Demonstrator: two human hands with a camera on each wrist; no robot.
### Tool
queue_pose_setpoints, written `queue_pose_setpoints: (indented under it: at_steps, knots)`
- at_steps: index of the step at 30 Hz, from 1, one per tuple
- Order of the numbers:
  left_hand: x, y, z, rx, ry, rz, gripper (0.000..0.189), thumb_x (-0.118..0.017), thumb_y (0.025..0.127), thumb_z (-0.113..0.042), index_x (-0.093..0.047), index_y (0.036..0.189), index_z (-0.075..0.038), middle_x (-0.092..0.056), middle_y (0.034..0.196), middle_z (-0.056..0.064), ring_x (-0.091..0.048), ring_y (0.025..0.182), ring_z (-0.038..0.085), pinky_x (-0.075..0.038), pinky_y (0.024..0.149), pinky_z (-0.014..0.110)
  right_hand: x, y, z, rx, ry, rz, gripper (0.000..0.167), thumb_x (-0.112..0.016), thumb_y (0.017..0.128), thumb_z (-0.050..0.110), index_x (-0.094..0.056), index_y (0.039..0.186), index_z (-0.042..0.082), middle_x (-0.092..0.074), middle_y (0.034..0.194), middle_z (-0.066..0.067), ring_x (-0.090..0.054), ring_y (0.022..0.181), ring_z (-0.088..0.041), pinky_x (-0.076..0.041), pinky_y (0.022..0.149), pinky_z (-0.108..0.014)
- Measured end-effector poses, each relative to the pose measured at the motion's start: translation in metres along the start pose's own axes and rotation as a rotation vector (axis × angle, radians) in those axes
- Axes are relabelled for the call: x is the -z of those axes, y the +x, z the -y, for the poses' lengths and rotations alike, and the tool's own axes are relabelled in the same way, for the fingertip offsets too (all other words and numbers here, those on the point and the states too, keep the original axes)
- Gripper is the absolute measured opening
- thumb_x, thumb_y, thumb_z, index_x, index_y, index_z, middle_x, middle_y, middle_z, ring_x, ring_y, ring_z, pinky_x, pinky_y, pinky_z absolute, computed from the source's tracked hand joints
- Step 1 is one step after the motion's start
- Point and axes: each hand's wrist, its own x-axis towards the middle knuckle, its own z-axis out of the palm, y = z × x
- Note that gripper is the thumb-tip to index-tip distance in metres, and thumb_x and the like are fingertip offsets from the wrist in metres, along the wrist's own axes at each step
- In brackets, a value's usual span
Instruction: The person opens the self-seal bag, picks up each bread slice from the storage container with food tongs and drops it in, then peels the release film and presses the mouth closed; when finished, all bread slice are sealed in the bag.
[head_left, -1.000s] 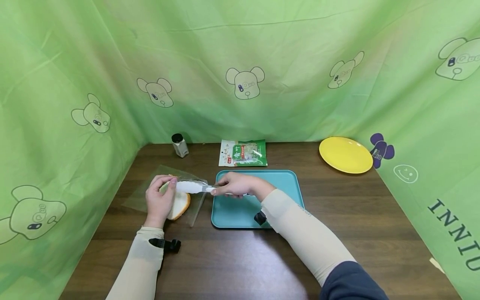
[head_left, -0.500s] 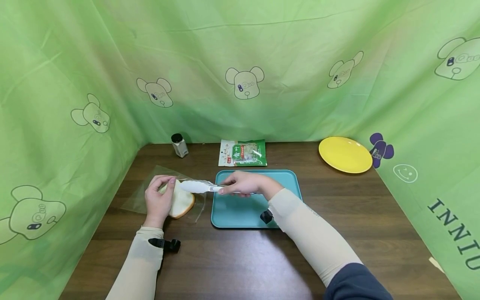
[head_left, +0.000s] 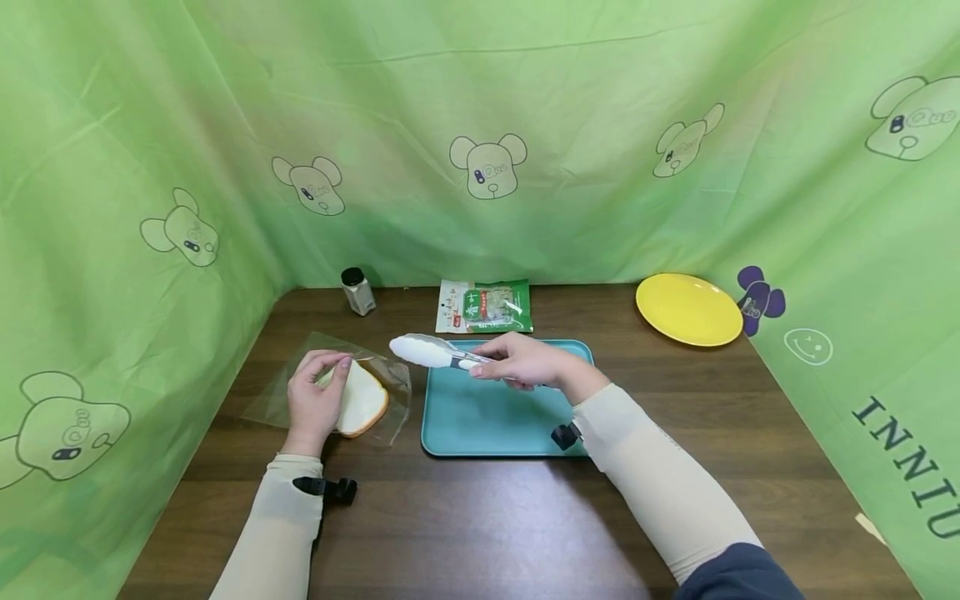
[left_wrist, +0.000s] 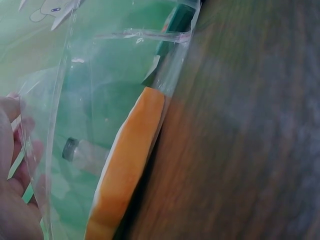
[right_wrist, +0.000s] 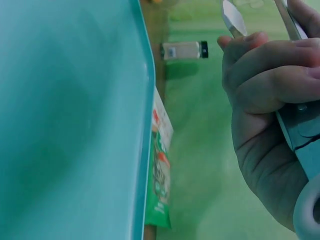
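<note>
My left hand (head_left: 311, 408) pinches the edge of a clear plastic bag (head_left: 400, 398) on the left of the table. Inside the bag lies a slice of bread (head_left: 362, 402) with a brown crust, partly hidden behind that hand. The left wrist view shows the crust (left_wrist: 127, 160) edge-on through the film, the fingers (left_wrist: 17, 210) at the bag's mouth. My right hand (head_left: 528, 364) grips a pair of tongs (head_left: 427, 351) with white tips, held over the blue tray (head_left: 495, 421). The tips point left, apart from the bread. In the right wrist view, fingers curl round the tongs' handle (right_wrist: 302, 132).
A seasoning jar (head_left: 358, 293) with a black lid stands at the back left. Behind the tray lies a green and white packet (head_left: 486, 306). A yellow plate (head_left: 690, 309) is at the back right. Green curtains (head_left: 592, 208) surround the table.
My right hand has drawn the tongs right and up, out of the bag and away from the bread. The slice has shifted slightly right. The left hand has hardly moved.
</note>
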Motion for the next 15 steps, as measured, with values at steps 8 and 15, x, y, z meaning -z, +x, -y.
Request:
queue_pose_setpoints:
  at_steps: [8, 15]
  knots:
    - [0.000, 0.000, 0.004, -0.035, 0.016, 0.022, 0.005, -0.074, 0.092, 0.011, -0.076, 0.097, 0.011, -0.068, 0.098, 0.025, -0.062, 0.098, 0.007, -0.044, 0.095, 0.017, 0.013, -0.023, -0.010, 0.004, 0.031, -0.121, 0.058, -0.074, 0.098, 0.045, -0.060, 0.149, 0.019, -0.040, 0.063, 0.003, -0.033, 0.048, -0.015, -0.030, 0.046, -0.029]
    - [0.002, 0.000, 0.002, -0.020, 0.004, 0.029, 0.005, -0.074, 0.092, 0.010, -0.075, 0.097, 0.012, -0.068, 0.099, 0.025, -0.061, 0.100, 0.006, -0.043, 0.094, 0.017, 0.022, -0.043, -0.017, 0.030, 0.041, -0.230, 0.058, -0.073, 0.100, 0.042, -0.059, 0.149, 0.015, -0.049, 0.071, -0.002, -0.036, 0.048, -0.016, -0.031, 0.044, -0.028]
